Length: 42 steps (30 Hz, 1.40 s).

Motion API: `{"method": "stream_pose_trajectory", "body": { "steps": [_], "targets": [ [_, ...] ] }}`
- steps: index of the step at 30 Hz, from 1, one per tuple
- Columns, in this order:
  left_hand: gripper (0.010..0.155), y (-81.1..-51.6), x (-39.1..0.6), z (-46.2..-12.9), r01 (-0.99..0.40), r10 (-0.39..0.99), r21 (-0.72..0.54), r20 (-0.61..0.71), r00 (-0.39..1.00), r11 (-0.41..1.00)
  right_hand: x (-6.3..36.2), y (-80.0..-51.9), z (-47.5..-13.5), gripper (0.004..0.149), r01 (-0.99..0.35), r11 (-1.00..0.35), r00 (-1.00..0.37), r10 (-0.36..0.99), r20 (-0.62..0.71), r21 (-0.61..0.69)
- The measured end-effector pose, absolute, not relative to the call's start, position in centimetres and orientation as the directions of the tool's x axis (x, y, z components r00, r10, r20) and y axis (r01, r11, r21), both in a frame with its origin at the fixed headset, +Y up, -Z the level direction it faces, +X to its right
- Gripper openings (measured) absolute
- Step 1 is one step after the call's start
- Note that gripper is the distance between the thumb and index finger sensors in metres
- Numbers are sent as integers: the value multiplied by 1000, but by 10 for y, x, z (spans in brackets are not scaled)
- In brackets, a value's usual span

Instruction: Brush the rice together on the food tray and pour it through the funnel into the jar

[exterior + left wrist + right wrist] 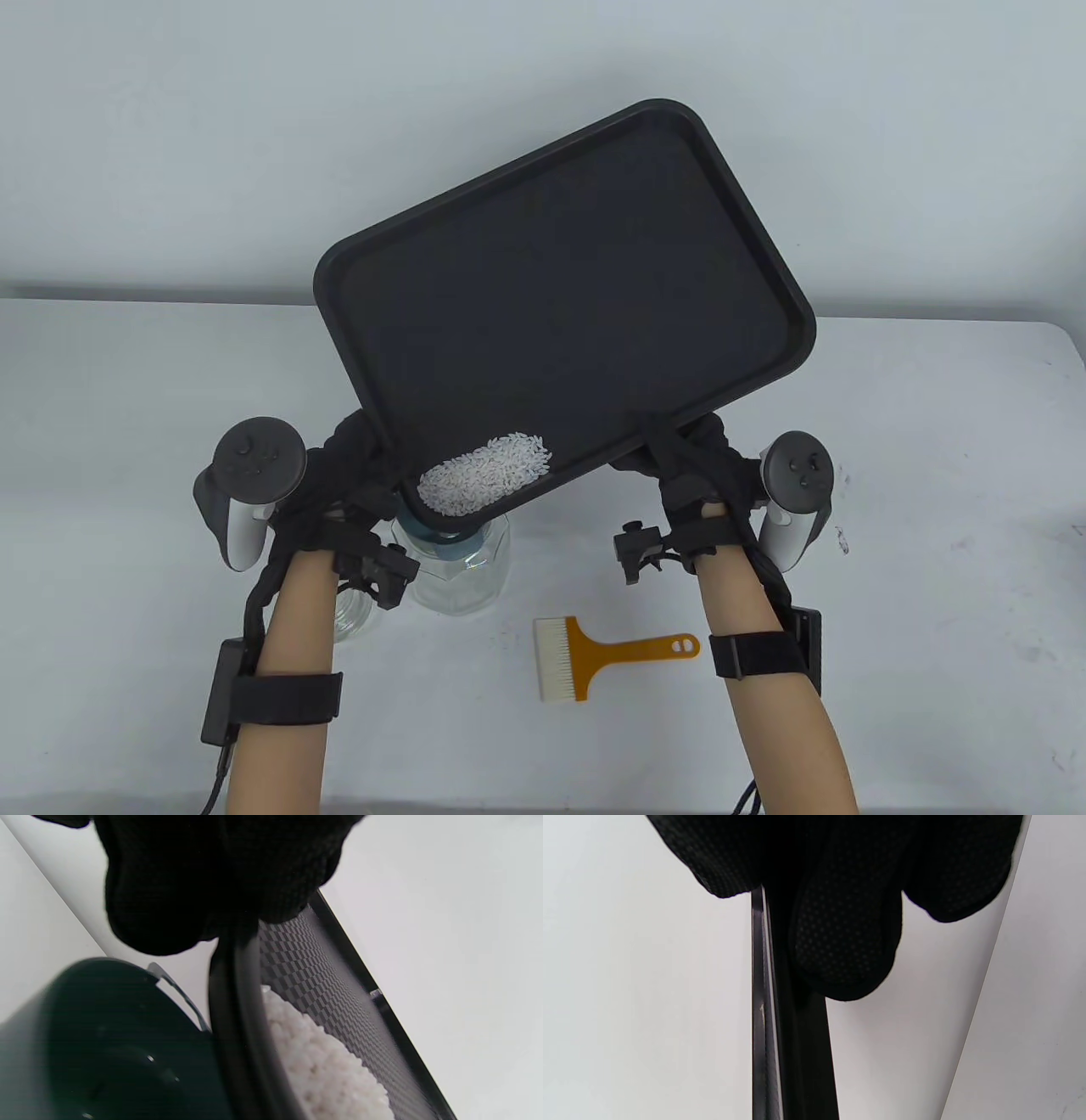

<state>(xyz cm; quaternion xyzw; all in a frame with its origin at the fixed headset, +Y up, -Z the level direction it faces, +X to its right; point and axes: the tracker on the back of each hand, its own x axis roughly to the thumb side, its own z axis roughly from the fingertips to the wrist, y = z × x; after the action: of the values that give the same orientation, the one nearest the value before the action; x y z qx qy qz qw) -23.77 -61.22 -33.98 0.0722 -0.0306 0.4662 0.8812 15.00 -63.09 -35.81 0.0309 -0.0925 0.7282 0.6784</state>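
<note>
Both hands hold the black food tray [585, 280] tilted in the air above the table, its lowest corner towards me. My left hand [356, 467] grips the tray's left edge near that corner; my right hand [691, 458] grips the near right edge. A heap of white rice [485, 474] lies in the low corner, directly over the dark funnel [437, 536] that sits in the clear glass jar [462, 573]. In the left wrist view the rice [322, 1065] is piled against the tray rim [237, 1018], beside the funnel's mouth [97, 1035]. The right wrist view shows fingers [844, 942] pinching the tray edge [772, 1035].
An orange-handled brush [594, 655] with white bristles lies on the white table [933, 475] between my forearms. A second clear glass vessel [355, 611] stands by my left wrist, partly hidden. The table's back edge meets a pale wall.
</note>
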Motion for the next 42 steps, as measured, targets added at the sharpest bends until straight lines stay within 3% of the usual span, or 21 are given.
{"method": "stream_pose_trajectory", "body": {
  "steps": [13,25,33,42],
  "targets": [
    [68,-631,-241,-345,-753,744,160,124,656,638,139,-628,-364,48,-990,-102,-119,971,208,-94],
    [67,-642,-240,-339,-745,738,246,139,661,621,130,-604,-348,47,-971,-206,-239,880,410,-123],
    [67,-639,-239,-332,-726,722,313,153,674,612,124,-591,-329,47,-954,-255,-298,751,589,-157],
    [65,-630,-234,-324,-702,699,360,165,696,615,128,-590,-316,46,-948,-257,-319,708,630,-191]
  ]
}}
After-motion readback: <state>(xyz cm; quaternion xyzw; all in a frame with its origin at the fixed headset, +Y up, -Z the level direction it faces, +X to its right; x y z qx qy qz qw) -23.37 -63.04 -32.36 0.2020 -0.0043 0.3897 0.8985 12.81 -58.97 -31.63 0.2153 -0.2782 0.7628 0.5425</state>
